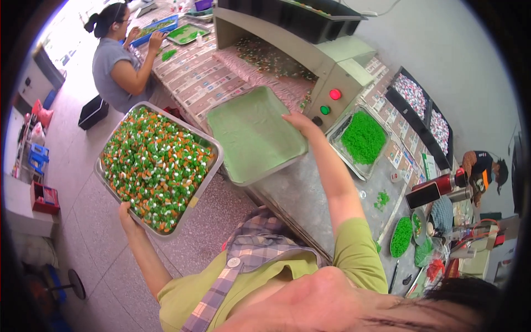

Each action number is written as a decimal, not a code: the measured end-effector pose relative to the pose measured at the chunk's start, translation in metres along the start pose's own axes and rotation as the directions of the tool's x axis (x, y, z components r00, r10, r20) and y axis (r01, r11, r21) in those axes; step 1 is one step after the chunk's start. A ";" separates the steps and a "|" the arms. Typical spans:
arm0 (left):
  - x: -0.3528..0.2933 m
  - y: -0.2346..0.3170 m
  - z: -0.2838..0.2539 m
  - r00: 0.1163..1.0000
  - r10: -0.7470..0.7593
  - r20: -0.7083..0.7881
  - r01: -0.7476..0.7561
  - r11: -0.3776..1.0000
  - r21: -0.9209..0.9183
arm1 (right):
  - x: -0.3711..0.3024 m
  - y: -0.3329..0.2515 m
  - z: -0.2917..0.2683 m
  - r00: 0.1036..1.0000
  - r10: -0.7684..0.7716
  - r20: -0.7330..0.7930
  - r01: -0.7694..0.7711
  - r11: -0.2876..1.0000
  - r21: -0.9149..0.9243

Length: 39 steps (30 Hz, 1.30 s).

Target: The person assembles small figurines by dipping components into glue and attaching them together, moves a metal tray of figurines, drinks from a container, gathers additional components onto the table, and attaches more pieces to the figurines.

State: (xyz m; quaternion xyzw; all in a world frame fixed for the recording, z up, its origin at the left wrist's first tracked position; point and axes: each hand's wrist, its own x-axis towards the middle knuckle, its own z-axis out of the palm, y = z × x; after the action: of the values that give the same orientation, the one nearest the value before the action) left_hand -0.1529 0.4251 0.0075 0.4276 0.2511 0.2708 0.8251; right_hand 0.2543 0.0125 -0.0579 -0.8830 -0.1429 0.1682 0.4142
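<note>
My left hand (pixel 127 214) grips the near edge of a metal tray (pixel 192 202), which is off the table at the left. The tray is heaped with small glossy pieces (pixel 157 163) in green, orange and white. My right hand (pixel 298 122) has hold of the right side of a second tray (pixel 257 133), shallow, with a pale green inside and no pieces in it. This tray tilts over the table's front edge, close beside the full one. Most fingers of both hands are hidden under the trays.
Behind the pale tray stands a grey machine (pixel 334 69) with a red and a green button and scattered pieces in its opening. A tray of bright green bits (pixel 364 138) lies to the right. A co-worker (pixel 121 63) is at the table's far left; another person (pixel 484 174) is at the far right.
</note>
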 end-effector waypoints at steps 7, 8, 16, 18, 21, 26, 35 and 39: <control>-0.009 -0.004 0.039 0.984 -0.157 0.089 0.155 0.987 0.031 | -0.024 -0.082 0.043 0.767 -0.400 -0.501 0.001 0.783 -0.622; -0.013 -0.010 0.054 0.976 -0.166 0.141 0.166 0.986 0.013 | -0.046 -0.092 0.038 0.758 -0.434 -0.487 0.069 0.796 -0.602; -0.022 -0.024 0.108 0.867 -0.317 0.385 0.275 0.948 0.160 | -0.267 -0.052 -0.024 0.811 -0.326 0.486 0.214 0.938 0.272; -0.032 -0.025 0.138 0.802 -0.379 0.461 0.313 0.925 0.217 | -0.307 -0.041 -0.039 0.885 -0.186 0.427 -0.011 0.909 0.417; -0.030 -0.030 0.129 0.723 -0.452 0.522 0.308 0.887 0.343 | -0.350 -0.049 -0.051 0.910 -0.086 0.407 -0.185 0.793 0.580; -0.069 -0.055 0.195 0.595 -0.548 0.588 0.362 0.836 0.413 | -0.426 -0.023 -0.074 0.997 -0.072 0.029 0.034 0.739 0.673; -0.107 -0.132 0.296 0.309 -0.679 0.666 0.526 0.705 0.476 | -0.519 0.018 -0.074 0.661 0.189 -0.726 0.523 0.578 0.627; -0.131 -0.152 0.373 0.180 -0.680 0.710 0.609 0.644 0.463 | -0.544 0.035 -0.074 0.515 0.237 -0.824 0.597 0.590 0.543</control>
State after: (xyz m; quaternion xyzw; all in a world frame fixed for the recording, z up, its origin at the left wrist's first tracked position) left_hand 0.0280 0.0525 0.0932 0.3839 -0.0164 -0.3548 0.8523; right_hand -0.2020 -0.2728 0.0568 -0.5472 0.0582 -0.2824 0.7858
